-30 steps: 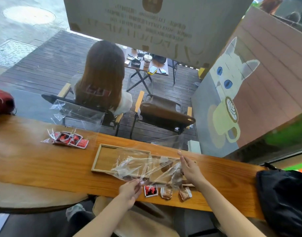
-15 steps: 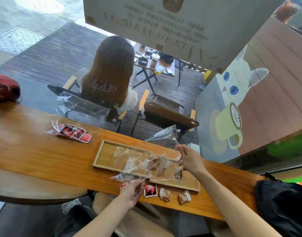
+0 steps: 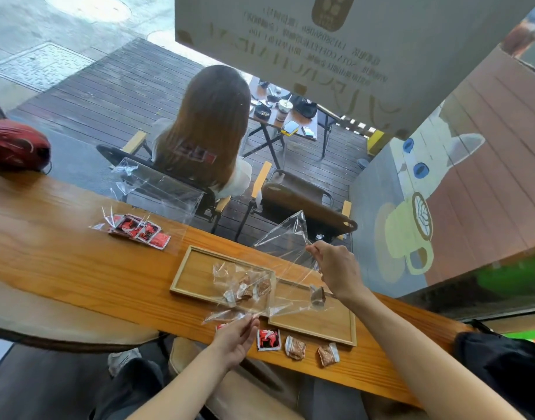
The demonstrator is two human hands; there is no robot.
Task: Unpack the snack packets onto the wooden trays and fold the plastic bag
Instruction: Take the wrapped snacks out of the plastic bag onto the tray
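Observation:
A clear plastic bag [image 3: 282,256] is stretched above two wooden trays. My right hand [image 3: 335,268] pinches its far edge and holds it raised; my left hand [image 3: 237,341] pinches its near corner at the counter's front edge. Several brown snack packets [image 3: 248,291] lie inside the bag over the left tray [image 3: 193,271], and one more packet [image 3: 317,295] lies over the right tray [image 3: 326,325]. A red packet [image 3: 269,339] and two brown packets [image 3: 295,347] lie on the counter in front of the right tray.
A second clear bag with several red packets [image 3: 140,230] lies on the wooden counter [image 3: 63,262] at the left. A red bag [image 3: 16,147] sits far left, a black bag [image 3: 502,365] at the right. Behind the window, a person sits on a chair.
My right hand has lifted the far edge of the bag upward and away, so the bag now slopes. The packets inside have slid toward the left tray. My left hand keeps its near corner.

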